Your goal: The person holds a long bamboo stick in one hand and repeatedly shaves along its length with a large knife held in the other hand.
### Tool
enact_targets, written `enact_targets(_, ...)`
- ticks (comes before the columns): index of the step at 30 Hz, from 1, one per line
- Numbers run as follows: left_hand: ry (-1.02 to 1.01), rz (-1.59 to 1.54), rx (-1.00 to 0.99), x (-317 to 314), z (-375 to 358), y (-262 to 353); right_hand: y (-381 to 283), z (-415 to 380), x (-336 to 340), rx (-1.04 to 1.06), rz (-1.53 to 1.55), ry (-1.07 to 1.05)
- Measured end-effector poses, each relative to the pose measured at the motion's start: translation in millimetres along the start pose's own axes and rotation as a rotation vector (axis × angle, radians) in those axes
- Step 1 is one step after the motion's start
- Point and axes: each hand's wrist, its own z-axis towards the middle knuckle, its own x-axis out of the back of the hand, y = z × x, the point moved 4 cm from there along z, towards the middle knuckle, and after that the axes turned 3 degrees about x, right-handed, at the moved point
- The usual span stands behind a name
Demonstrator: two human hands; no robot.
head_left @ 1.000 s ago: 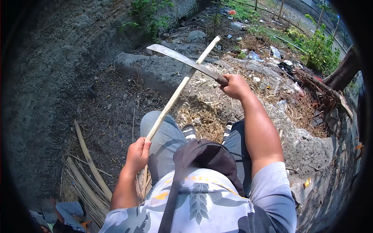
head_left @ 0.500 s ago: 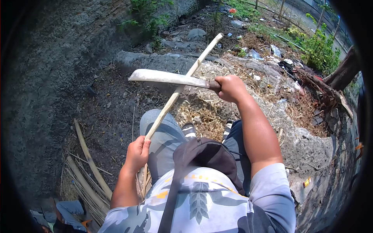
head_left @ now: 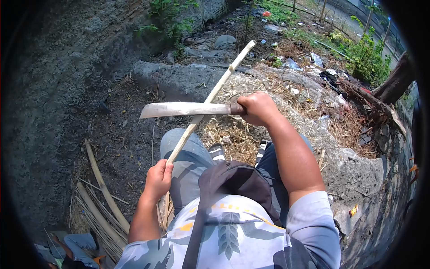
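Note:
A long pale peeled stick [head_left: 220,84] slants up and away to the right above my knees. My left hand [head_left: 158,180] is closed round its lower end. My right hand [head_left: 257,109] grips the dark handle of a machete [head_left: 187,109]. The broad blade points left and lies across the middle of the stick, its tip well beyond it. A dark bag [head_left: 239,179] rests on my lap.
Long curved poles [head_left: 105,188] and thin strips lie on the ground at the lower left. Another person's leg [head_left: 82,246] shows at the bottom left corner. A rough wall [head_left: 40,103] rises on the left; a tree trunk [head_left: 396,80] stands at the right.
My right hand and the machete have moved down the stick towards me and slightly left. The blade now lies more level. My left hand has stayed nearly in place.

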Motion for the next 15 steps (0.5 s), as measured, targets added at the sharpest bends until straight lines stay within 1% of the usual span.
enact_targets(3,-0.018,0.027,0.045,9.6,-9.7,-13.1,32.3,-4.7,2.7,-0.196,0.053,-0.006)
enact_targets(4,-0.023,0.035,0.056,11.3,-10.4,-16.1,48.7,-8.6,2.1,-0.331,0.200,0.012)
enact_targets(5,-0.013,0.039,0.042,11.3,-10.2,-15.8,61.0,-12.4,2.0,-0.410,0.286,0.053)
enact_targets(8,0.001,0.043,0.033,10.2,-14.2,-18.6,69.8,-14.0,-3.6,-0.440,0.254,0.007)
enact_targets(10,-0.003,0.027,0.043,5.8,-9.5,-22.5,50.5,-13.7,9.5,-0.477,0.247,-0.036)
enact_targets(11,0.005,0.025,0.038,4.1,-7.3,-20.6,43.3,-12.8,8.8,-0.439,0.228,-0.007)
enact_targets(13,0.020,0.027,0.039,1.5,-6.0,-15.3,26.9,-8.3,5.4,-0.365,0.218,-0.013)
enact_targets(15,0.046,0.022,0.010,0.0,-1.6,-8.4,9.2,-5.3,6.1,-0.220,0.160,-0.051)
